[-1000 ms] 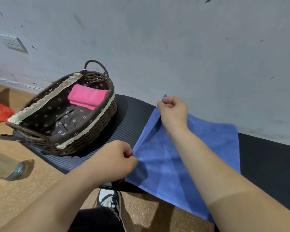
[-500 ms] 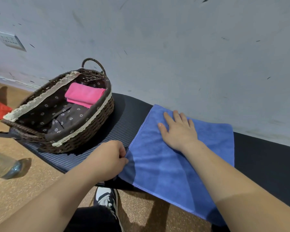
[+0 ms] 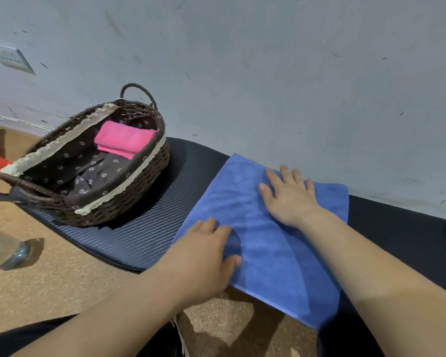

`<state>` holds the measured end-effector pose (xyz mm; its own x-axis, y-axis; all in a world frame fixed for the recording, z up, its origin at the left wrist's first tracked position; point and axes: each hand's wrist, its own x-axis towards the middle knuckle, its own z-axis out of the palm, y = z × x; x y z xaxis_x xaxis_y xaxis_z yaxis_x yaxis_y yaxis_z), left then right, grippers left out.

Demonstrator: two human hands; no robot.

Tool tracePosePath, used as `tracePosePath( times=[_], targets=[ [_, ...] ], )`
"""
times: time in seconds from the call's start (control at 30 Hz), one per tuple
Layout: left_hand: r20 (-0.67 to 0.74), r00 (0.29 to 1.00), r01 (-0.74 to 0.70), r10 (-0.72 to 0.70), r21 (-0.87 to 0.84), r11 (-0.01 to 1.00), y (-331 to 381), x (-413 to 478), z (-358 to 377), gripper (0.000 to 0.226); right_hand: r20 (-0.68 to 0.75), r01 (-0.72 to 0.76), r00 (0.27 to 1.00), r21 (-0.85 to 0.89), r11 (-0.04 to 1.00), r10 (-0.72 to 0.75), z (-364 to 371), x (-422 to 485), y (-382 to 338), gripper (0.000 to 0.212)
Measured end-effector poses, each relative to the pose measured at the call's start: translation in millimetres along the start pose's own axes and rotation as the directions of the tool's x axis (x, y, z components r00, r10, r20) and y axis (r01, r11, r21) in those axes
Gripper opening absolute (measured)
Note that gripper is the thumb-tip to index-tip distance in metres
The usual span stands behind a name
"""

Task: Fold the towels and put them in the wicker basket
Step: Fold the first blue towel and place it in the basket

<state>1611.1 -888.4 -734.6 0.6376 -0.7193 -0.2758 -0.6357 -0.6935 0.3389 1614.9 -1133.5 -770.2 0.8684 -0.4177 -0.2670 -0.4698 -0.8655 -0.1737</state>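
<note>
Both your left hand (image 3: 204, 256) and right hand (image 3: 290, 199) are pressing, spread flat, on the square blue cloth towel (image 3: 268, 253) beneath, probably smoothing it for folding.

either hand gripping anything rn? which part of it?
Nothing is gripped. The left hand and right hand both lie flat on the blue towel, the left near its left edge, the right nearer its far side.

Blue towel (image 3: 263, 228) flat on dark mat, folded pink towel (image 3: 124, 138) inside brown wicker basket (image 3: 129, 188)
</note>
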Motion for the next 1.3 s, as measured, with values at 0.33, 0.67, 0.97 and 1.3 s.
tracePosePath(
  times=[0.33,0.67,0.97,1.3],
  targets=[
    [0.170,0.975,0.107,-0.141,0.194,0.975,23.1,45.1,8.6,0.086,0.120,-0.058,0.991,0.043,0.997,0.053,6.7,-47.9,51.5,0.079],
    [0.133,0.991,-0.040,-0.003,0.322,0.946,82.6,61.5,14.3,0.073,0.358,-0.282,0.858,-0.271,0.920,0.368,-31.7,-124.1,75.9,0.097],
    [0.255,0.967,-0.107,0.017,0.343,0.933,111.3,53.5,42.2,0.087,0.319,0.062,0.948,-0.205,0.977,0.007,-3.6,-137.4,125.9,0.079],
    [0.055,0.946,-0.324,0.320,0.173,0.930,66.9,89.6,43.9,0.093,0.125,-0.081,0.988,-0.066,0.995,0.089,23.8,-145.5,146.7,0.084]
  ],
)
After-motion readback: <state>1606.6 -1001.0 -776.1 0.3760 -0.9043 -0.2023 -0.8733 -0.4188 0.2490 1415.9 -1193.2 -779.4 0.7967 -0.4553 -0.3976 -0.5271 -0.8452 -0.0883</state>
